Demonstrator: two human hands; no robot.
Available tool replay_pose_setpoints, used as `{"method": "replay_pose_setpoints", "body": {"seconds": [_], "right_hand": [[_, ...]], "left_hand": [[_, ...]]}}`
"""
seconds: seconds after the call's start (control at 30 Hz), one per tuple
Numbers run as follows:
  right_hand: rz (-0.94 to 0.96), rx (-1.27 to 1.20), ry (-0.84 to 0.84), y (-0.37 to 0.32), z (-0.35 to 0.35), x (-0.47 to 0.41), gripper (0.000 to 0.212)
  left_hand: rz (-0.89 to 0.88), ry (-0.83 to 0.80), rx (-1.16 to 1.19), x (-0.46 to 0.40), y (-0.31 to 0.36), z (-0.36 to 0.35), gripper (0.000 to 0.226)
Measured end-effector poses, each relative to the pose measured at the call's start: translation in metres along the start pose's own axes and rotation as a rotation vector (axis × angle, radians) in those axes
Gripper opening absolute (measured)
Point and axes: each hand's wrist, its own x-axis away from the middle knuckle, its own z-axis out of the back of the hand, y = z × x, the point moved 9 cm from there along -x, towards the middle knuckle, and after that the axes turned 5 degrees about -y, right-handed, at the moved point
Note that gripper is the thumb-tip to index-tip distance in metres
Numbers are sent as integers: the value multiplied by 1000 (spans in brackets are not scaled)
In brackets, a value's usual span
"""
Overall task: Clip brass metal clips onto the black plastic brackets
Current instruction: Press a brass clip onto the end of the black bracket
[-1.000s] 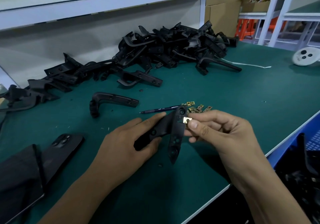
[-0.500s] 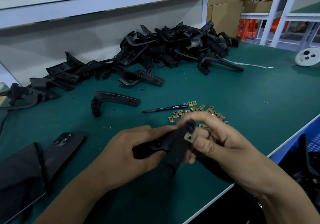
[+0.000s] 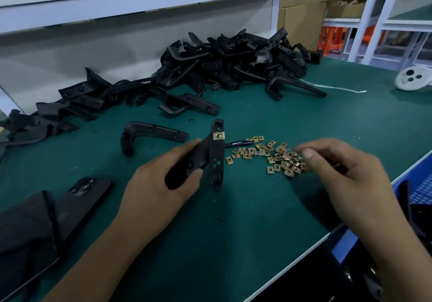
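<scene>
My left hand grips a black plastic bracket by its thick end and holds it above the green mat. A brass clip sits clipped on the bracket's upper arm. To its right lies a loose heap of several brass clips. My right hand hovers over the right edge of that heap, blurred, fingers loosely curled, with nothing visible between them.
A big pile of black brackets fills the back of the table. One single bracket lies left of the held one. A pen lies by the clips. A phone and a dark pouch sit front left. A blue crate stands at the right edge.
My right hand let go of the bracket and moved right over the clip heap. The brass clip now sits on the bracket, which my left hand has turned upright.
</scene>
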Motion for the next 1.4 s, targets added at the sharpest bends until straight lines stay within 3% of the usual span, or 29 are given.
{"method": "replay_pose_setpoints", "body": {"seconds": [0.27, 0.53, 0.63, 0.77, 0.83, 1.0, 1.4], "right_hand": [[145, 590, -128, -10, -44, -3, 21], [160, 551, -153, -13, -51, -2, 22], [145, 354, -177, -17, -49, 2, 23], [62, -356, -272, -30, -65, 7, 15], [52, -510, -325, -35, -79, 11, 10], [-39, -625, -317, -31, -90, 13, 19], [-111, -685, -266, -23, -87, 12, 7]], "left_hand": [[32, -3, -96, 1, 3, -1, 55], [40, -36, -116, 2, 5, -4, 52], [39, -34, -115, 1, 5, -4, 53], [26, -24, -104, 1, 6, -3, 53], [27, -16, -103, 1, 5, -4, 53], [29, 7, -98, 0, 1, -1, 51], [-18, -27, -111, 0, 3, -7, 54]]}}
